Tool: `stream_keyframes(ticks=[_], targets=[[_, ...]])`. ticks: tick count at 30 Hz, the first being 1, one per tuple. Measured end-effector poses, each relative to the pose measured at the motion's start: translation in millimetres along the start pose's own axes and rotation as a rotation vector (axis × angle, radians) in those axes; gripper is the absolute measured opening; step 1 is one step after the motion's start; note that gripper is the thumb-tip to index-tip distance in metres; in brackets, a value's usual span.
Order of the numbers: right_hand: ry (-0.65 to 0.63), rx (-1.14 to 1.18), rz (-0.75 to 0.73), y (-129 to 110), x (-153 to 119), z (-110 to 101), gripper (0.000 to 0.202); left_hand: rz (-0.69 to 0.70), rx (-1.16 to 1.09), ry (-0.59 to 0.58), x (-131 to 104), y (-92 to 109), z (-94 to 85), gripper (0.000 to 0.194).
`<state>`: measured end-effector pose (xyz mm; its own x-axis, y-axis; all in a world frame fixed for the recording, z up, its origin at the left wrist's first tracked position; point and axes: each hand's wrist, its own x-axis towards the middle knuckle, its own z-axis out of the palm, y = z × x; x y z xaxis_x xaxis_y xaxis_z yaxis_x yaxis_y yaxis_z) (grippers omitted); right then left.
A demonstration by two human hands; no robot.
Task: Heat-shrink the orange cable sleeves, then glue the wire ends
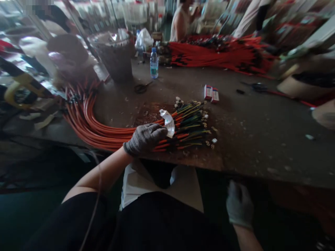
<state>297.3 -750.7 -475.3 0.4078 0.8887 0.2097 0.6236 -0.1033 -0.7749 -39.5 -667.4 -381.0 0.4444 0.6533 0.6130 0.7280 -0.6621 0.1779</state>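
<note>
Orange cable bundle (pixel 110 133) lies along the near edge of the tabletop (pixel 251 125); long axis left-right, ring-terminal ends (pixel 195 116) fanned out pointing right, left part bending away from the person. Gloved left hand (pixel 145 137) lies over the bundle, fingers together, fingertips at a white strip (pixel 169 123) set crosswise on it; can't tell if it pinches the strip. Gloved right hand (pixel 240 204) sits below the tabletop edge, blurred, finger state unclear. Beyond the bundle: scissors (pixel 141 88), bottle (pixel 154 66), two small boxes (pixel 208 92).
</note>
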Motion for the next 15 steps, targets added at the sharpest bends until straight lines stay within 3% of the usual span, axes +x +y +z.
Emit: stream_keyframes(ticks=[2, 4, 7, 10, 12, 15], targets=[[-0.227, 0.255, -0.046, -32, -15, 12, 0.055, 0.058, -0.034, 0.004, -6, 29, 10.1, 0.026], [-0.585, 0.553, -0.063, -67, -23, 36, 0.055, 0.015, -0.084, -0.050, -12, 57, 16.2, 0.023], [-0.640, 0.646, -0.006, -95, -31, 70, 0.043, -0.170, -0.203, -0.158, -33, 83, 13.1, 0.019], [-0.643, 0.687, 0.058, -95, -45, 79, 0.041, -0.254, -0.529, -0.265, -64, 84, 3.1, 0.020], [-0.722, 0.739, 0.127, -93, -55, 74, 0.041, -0.382, -0.727, -0.223, -79, 79, 2.9, 0.030], [-0.854, 0.780, 0.153, -97, -65, 62, 0.038, -0.548, -0.760, -0.059, -83, 74, 20.4, 0.038]])
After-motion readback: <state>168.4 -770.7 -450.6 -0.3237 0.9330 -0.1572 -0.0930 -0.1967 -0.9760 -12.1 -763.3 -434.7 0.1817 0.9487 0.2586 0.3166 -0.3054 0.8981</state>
